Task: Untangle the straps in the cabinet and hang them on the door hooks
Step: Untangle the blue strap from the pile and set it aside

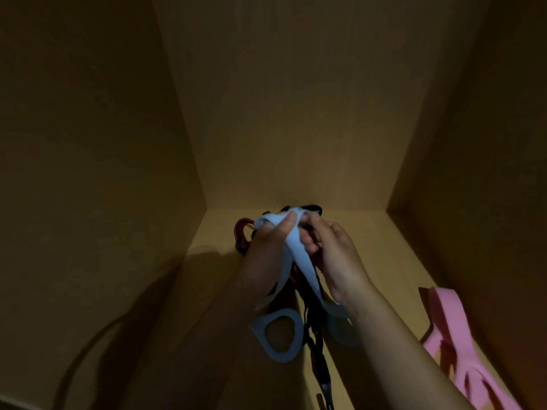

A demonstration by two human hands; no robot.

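Inside a dim wooden cabinet, my left hand (266,250) and my right hand (331,250) hold up a tangle of straps above the cabinet floor. A light blue strap (299,258) runs over my left fingers and hangs down between the hands, ending in two loop handles (281,332). My left thumb and fingers grip its upper part; my right fingers curl on the bundle beside it. A red and black strap (244,235) and a black strap (318,362) hang tangled under the blue one. A pink strap (453,329) lies apart on the floor at the right.
The cabinet's back wall (296,113), left wall (88,173) and right wall (488,173) close in the space. The wooden floor (370,232) runs under the hands. No door or hooks are in view.
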